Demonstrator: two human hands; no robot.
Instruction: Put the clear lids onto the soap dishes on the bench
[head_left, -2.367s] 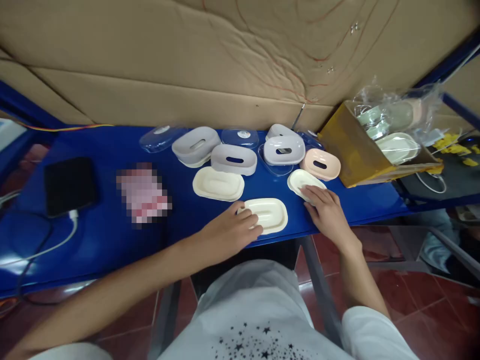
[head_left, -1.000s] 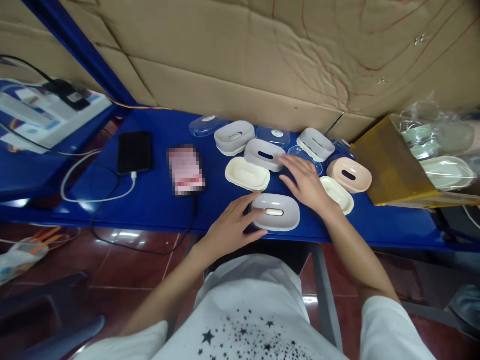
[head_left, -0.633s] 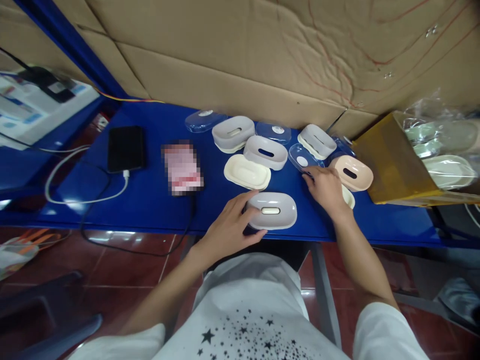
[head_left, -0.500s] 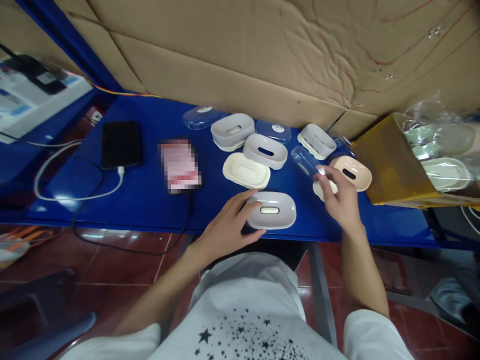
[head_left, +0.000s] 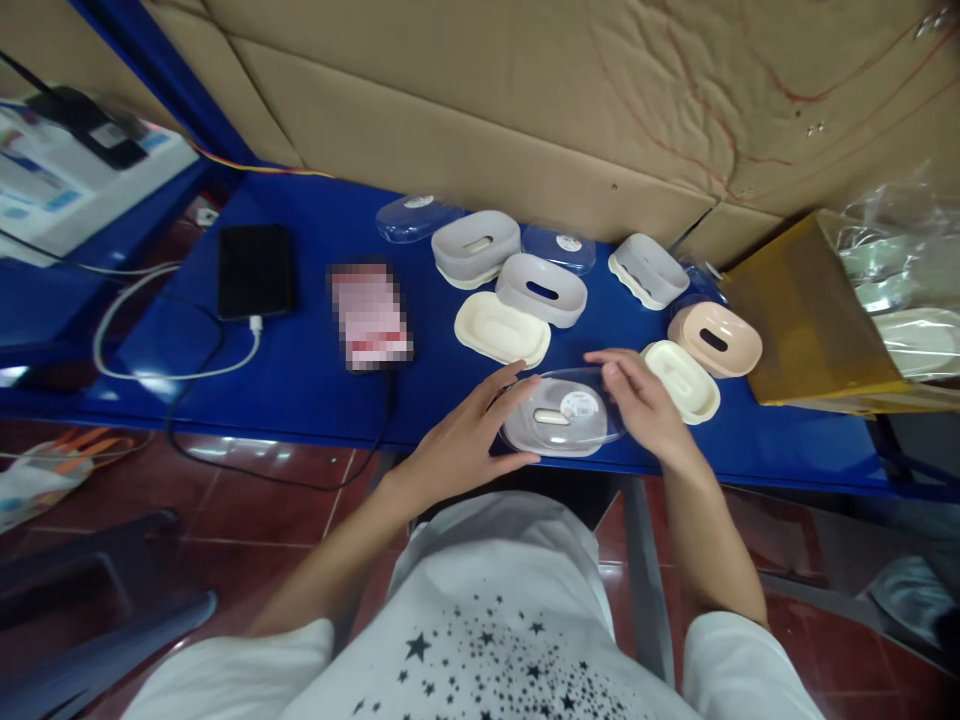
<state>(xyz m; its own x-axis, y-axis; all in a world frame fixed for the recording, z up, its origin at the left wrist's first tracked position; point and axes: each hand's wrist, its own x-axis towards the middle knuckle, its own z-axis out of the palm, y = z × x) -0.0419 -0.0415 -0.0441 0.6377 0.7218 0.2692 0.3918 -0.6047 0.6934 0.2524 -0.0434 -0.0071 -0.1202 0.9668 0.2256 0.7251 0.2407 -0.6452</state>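
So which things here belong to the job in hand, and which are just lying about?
Likely in the job:
front grey dish, left hand at its edge
clear lid over it, right hand on the lid
probably the matching parts: cream trays, peach dish

Seemingly just lying about:
black device
white cable
blurred pink item

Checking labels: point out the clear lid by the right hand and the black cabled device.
clear lid (head_left: 579, 404): head view, on its round sticker
black device (head_left: 255, 270): head view, middle of its top face
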